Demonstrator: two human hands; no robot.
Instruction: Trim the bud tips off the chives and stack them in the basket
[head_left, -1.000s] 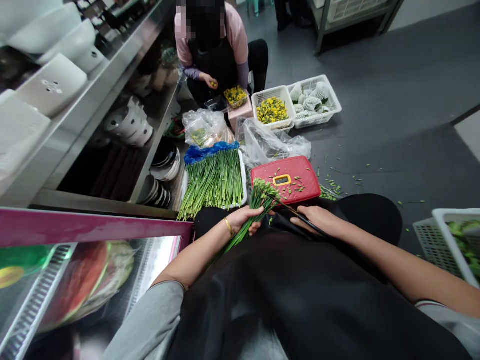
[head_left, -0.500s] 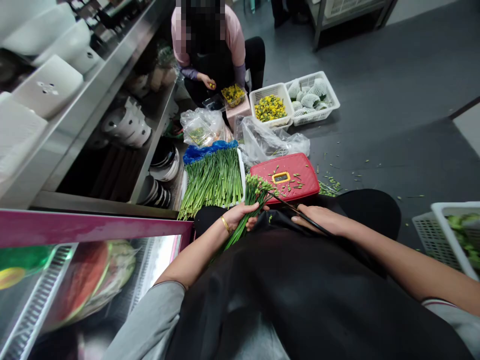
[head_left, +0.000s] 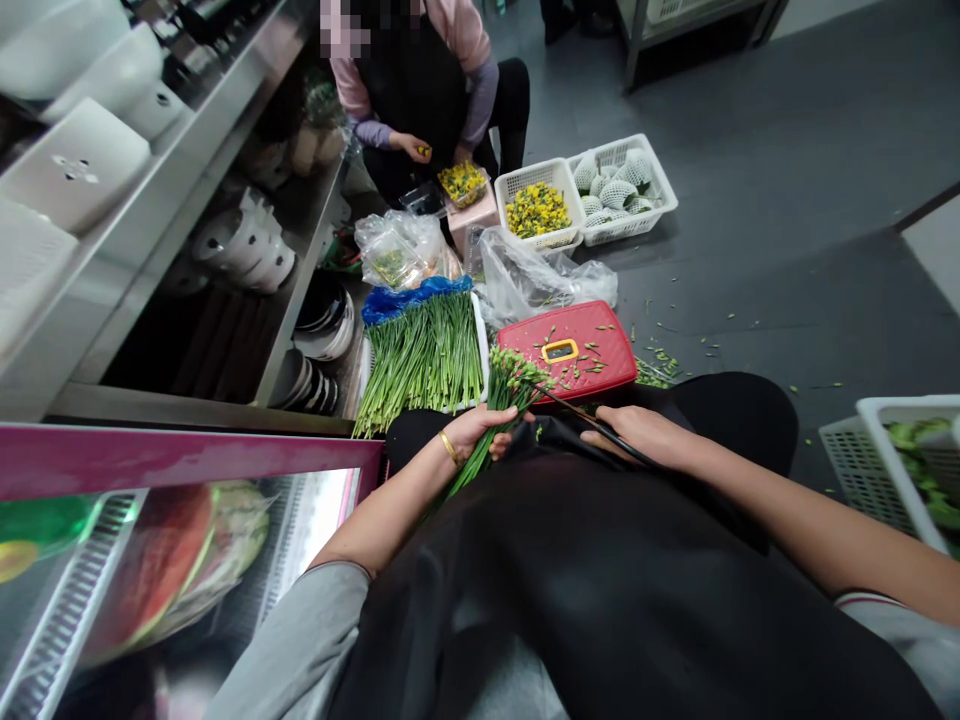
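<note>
My left hand (head_left: 480, 428) is closed around a bunch of flowering chives (head_left: 495, 400), long green stems with pale buds at the far end. A gold bracelet circles that wrist. In my right hand (head_left: 637, 432) is a pair of black-handled scissors (head_left: 619, 440); the dark blades point left and reach the bunch just below the buds. Beyond my hands lies a red box lid (head_left: 600, 345) with a yellow-framed window and loose cut buds on it. More chives (head_left: 420, 350) lie in a white tray lined with blue plastic, to the left of the lid.
A co-worker (head_left: 416, 90) sits opposite, handling yellow flowers. White baskets hold yellow flowers (head_left: 537, 210) and net-wrapped produce (head_left: 619, 190). Clear plastic bags (head_left: 540, 275) lie between us. Steel shelves (head_left: 187, 150) and a display fridge (head_left: 180, 560) flank my left; a vegetable basket (head_left: 870, 460) stands right.
My view has shifted slightly, so the surroundings sit a little further left and up. Both hands keep their holds, with the scissors still at the bunch. The co-worker's second hand now shows.
</note>
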